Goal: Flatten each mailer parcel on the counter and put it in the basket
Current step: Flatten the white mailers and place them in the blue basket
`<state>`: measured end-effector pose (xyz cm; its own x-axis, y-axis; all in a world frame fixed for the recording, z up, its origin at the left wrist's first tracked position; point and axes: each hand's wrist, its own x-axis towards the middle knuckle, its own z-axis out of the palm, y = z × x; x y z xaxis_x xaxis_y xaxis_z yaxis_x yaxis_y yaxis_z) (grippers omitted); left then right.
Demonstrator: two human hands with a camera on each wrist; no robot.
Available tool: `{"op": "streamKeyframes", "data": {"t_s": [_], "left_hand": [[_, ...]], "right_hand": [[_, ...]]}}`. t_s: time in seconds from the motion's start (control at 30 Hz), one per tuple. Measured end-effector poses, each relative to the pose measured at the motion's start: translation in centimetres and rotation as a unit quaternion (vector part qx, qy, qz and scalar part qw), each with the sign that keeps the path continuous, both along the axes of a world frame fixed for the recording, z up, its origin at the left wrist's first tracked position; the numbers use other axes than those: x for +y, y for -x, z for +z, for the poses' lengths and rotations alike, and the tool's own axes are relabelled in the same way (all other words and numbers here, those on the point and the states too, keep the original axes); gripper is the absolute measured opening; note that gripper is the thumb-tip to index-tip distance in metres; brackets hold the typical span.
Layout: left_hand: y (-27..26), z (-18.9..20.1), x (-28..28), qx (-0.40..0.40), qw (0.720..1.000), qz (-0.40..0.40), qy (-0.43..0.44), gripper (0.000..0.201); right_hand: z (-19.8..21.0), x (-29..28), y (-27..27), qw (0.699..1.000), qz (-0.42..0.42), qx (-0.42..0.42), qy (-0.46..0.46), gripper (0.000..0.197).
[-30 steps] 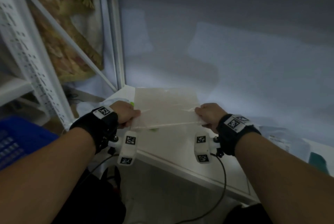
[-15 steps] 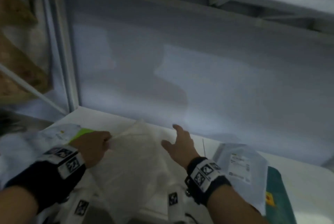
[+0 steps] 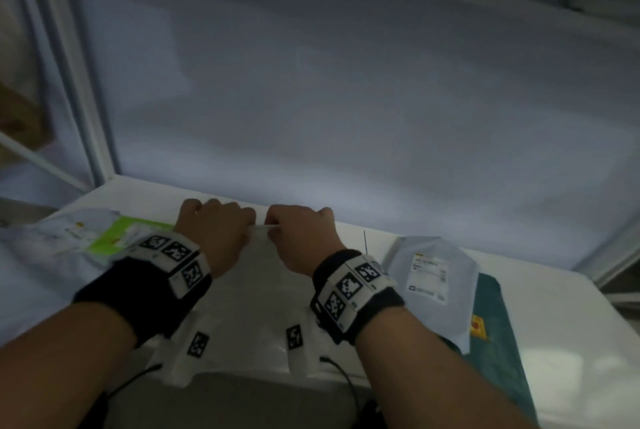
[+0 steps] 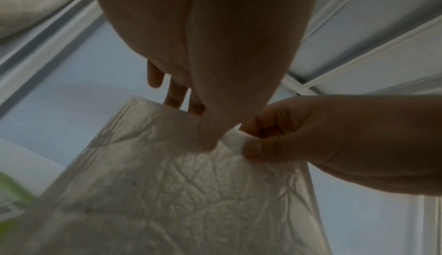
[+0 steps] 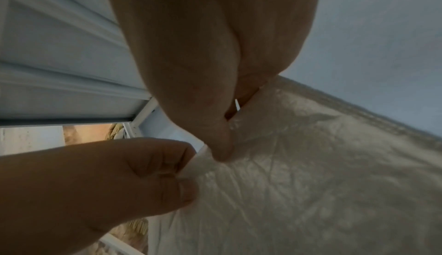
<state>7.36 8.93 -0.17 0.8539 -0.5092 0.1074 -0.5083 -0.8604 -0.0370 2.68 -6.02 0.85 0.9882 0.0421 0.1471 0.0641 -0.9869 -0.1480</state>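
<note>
A white crinkled mailer (image 3: 258,276) lies between my forearms on the white counter (image 3: 540,293), its far edge lifted. My left hand (image 3: 221,221) and right hand (image 3: 298,226) sit side by side at that far edge, each pinching it between thumb and fingers. The left wrist view has my left thumb (image 4: 212,134) on the mailer (image 4: 181,193) with the right hand (image 4: 263,145) pinching close beside it. In the right wrist view my right thumb (image 5: 222,151) presses the mailer (image 5: 299,183) and the left hand (image 5: 184,183) grips the same edge. The basket is out of view.
A pale blue mailer with a white label (image 3: 429,276) lies to the right on a dark green parcel (image 3: 495,342). To the left lies a pale parcel with a lime-green label (image 3: 114,238). A white back panel (image 3: 346,99) rises just behind the hands. The counter's front edge runs below my wrists.
My right hand, open above the mailer half a second ago, now pinches its far edge. Both hands have come close together at that edge; a second ago they held it wide apart.
</note>
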Motion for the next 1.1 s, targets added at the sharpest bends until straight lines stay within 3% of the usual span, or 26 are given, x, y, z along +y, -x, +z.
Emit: {"op": "streamKeyframes", "data": {"t_s": [0.13,0.37,0.57,0.77,1.1], "left_hand": [[-0.4,-0.3,-0.6,0.016,0.999,-0.018,0.041,0.016],[-0.6,-0.7,-1.3,0.006,0.999,-0.040,0.027,0.018],[-0.8,-0.2,-1.0,0.009,0.998,-0.043,0.037,0.008],[-0.8,0.3,-1.0,-0.008,0.999,-0.030,0.033,0.017],[-1.1,1.1,0.1,0.063,0.995,-0.042,0.067,0.004]], "right_hand": [[-0.5,-0.2,0.3,0.999,-0.006,0.019,-0.031,0.013],[-0.9,-0.5,0.3,0.999,0.002,0.048,0.016,0.017],[-0.8,-1.1,0.3,0.999,-0.015,0.025,0.030,0.015],[-0.4,-2.1,-0.2,0.999,-0.001,0.053,-0.012,0.019],[-0.1,-2.1,-0.3,0.999,0.002,0.049,0.002,0.015]]}}
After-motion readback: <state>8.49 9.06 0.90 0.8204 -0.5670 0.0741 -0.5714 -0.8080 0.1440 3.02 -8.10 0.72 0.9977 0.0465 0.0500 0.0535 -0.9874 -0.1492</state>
